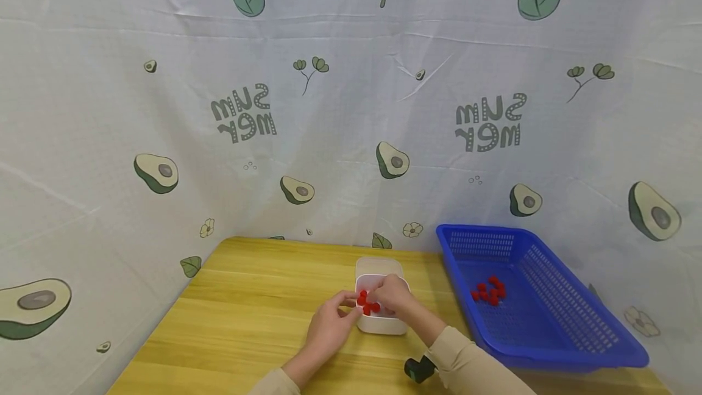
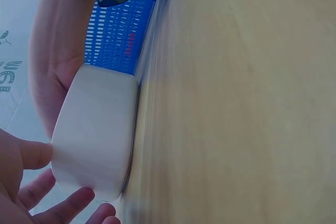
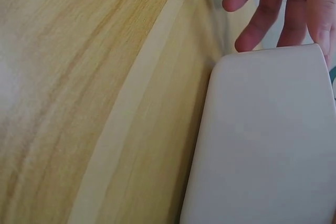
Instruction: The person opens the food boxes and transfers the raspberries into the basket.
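Note:
A small white box point(image 1: 382, 325) stands on the wooden table with its lid point(image 1: 378, 266) tipped back behind it. Several small red pieces point(image 1: 367, 309) show inside, at its left side; their kind is too small to tell. My left hand point(image 1: 331, 323) touches the box's left side, its fingers spread along the wall and the thumb near the rim, as the left wrist view of the box point(image 2: 97, 129) also shows. From the right, my right hand point(image 1: 396, 294) reaches down into the box. Its fingertips are hidden, so whether they pinch a red piece cannot be seen.
A blue perforated basket point(image 1: 570, 358) stands to the right, with several red pieces point(image 1: 490, 291) on its floor. The wooden table point(image 1: 258, 297) extends left of the box. Behind it hangs a white printed curtain point(image 1: 340, 120). A black device point(image 1: 419, 369) is at my right wrist.

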`<state>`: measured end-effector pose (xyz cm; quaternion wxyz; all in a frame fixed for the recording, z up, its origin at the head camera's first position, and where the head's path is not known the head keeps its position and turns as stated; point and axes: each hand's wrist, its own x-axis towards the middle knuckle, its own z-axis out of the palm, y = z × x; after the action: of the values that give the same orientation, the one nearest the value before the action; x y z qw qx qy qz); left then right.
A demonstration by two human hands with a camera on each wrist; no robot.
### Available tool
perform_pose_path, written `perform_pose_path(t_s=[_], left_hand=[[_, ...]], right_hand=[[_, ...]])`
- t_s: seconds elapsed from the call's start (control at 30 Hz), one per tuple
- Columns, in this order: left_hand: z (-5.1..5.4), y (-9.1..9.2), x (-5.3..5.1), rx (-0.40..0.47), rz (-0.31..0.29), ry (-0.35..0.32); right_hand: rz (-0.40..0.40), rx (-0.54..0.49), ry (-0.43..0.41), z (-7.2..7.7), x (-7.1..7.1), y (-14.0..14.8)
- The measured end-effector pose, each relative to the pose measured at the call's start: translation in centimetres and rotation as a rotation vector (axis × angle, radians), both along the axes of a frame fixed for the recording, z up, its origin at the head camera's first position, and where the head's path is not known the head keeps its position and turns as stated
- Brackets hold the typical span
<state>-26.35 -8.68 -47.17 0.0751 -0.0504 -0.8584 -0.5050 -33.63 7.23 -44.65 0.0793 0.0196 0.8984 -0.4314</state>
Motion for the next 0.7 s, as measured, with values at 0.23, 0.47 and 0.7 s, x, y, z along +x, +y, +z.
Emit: perform_pose_path(t_s=[0.23,0.47,0.7], left_hand=[[0.24,0.07,0.23,-0.002,-0.004,0.010],[0.41,0.05,0.26,0.003,-0.009,0.004],[0.32,0.05,0.25,0.004,-0.009,-0.002]], right_hand=[[-0.008,0.018,-0.003,-0.24,-0.01,-0.08],[-0.008,0.010,0.006,-0.40,-0.13,-0.03],[-0.002,0.009,0.015,-0.40,0.04,0.08]])
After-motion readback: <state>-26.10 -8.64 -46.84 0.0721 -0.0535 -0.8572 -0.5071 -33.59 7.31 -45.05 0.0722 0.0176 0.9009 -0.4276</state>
